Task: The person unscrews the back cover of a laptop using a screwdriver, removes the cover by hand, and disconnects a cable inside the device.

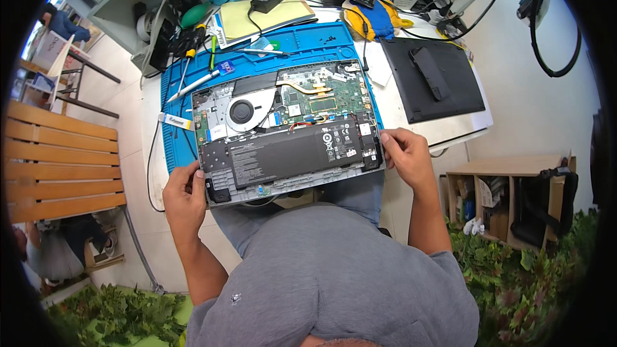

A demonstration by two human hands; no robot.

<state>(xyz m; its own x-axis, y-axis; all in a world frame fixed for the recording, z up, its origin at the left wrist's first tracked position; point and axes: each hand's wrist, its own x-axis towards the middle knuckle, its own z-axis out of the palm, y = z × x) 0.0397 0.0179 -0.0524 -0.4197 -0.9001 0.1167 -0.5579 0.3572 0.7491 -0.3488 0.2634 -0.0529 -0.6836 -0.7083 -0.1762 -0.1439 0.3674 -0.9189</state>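
Note:
An opened laptop base (222, 133) lies across the near edge of a blue work mat (289, 42), its insides facing up. A wide black battery (283, 154) fills its near half. Behind that sit a round fan (241, 112), a copper heat pipe (299, 87) and a green circuit board (347, 93). My left hand (184, 194) grips the near left corner, thumb on top. At the right edge my right hand (406, 154) pinches the side of the base between thumb and fingers. The fingers underneath are partly hidden.
A black laptop cover (430, 83) with a dark bar-shaped part (429, 72) lies at right. Screwdrivers (190, 51), a white pen-like tool (193, 86) and a yellow pad (257, 20) lie behind left. Cables cross the back. A slatted wooden bench (64, 160) stands left, a shelf (508, 167) right.

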